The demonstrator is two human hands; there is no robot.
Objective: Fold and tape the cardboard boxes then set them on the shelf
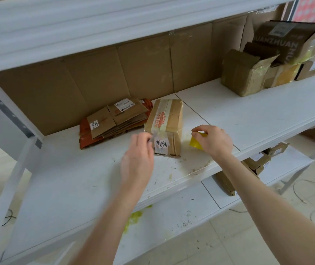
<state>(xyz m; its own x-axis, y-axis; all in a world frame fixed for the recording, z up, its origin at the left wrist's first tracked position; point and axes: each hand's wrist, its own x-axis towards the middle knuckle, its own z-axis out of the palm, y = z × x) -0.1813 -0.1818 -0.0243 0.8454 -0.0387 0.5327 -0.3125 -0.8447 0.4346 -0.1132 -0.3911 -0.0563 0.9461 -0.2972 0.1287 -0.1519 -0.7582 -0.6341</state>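
- The small cardboard box (165,125) stands on the middle board of the white shelf (257,115). It is folded up, with clear and printed tape running over its top and down its near face. It sits near the front edge, where both hands can reach it.
- The right hand (215,140) is curled round a yellow roll of tape (196,143), just right of the box and low over the board. Keeping the roll this close probably leaves it ready for another strip or for tearing off.
- The left hand (138,155) is at the box's near left corner, fingers bent toward the taped edge. The picture is blurred there, so I cannot tell whether it pinches a tape end, presses tape down, or holds nothing.
- The two hands are apart, one on each side of the box, which would suit steadying it while a strip is laid.
- A stack of flat cardboard (112,119) lies just behind and left of the box, touching it or nearly so. It is likely the supply yet to be folded.
- The other boxes (248,73) sit at the far right back of the same board, well apart from the work.
- The lower boxes (257,162) lie on the board below.
- Taping of this box looks nearly done, and setting it in place remains.
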